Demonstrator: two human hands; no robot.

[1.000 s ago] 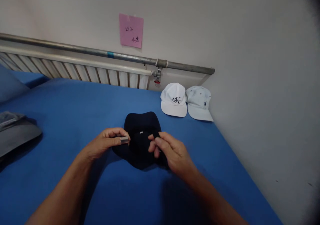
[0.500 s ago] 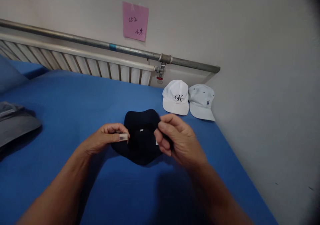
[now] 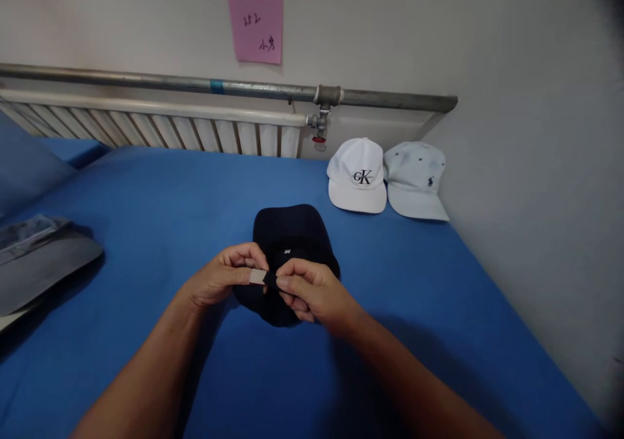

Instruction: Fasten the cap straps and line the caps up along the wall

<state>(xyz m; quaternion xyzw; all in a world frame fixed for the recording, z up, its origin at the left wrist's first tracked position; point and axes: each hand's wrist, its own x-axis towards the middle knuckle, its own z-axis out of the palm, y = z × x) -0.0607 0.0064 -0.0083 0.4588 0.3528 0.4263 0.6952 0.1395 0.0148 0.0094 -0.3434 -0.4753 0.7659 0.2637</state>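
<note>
A dark navy cap (image 3: 288, 223) lies on the blue bed sheet with its inside turned up and a small white label within. Over its near side, my left hand (image 3: 221, 278) pinches a metal strap buckle (image 3: 257, 277) between thumb and fingers. My right hand (image 3: 314, 292) grips the dark strap (image 3: 270, 279) close beside the buckle, where the strap end meets it. Whether the strap passes through the buckle I cannot tell.
Two pale caps, a white cap (image 3: 358, 175) with black letters and a light cap (image 3: 415, 182), stand by the wall. A grey cap (image 3: 53, 257) lies at left on the blue sheet (image 3: 160, 198). Behind run a radiator (image 3: 185, 130) and a metal pipe (image 3: 263, 91).
My right hand has moved left and down with the strap, from beside the cap to the buckle. The left hand still holds the buckle. The view has shifted slightly.
</note>
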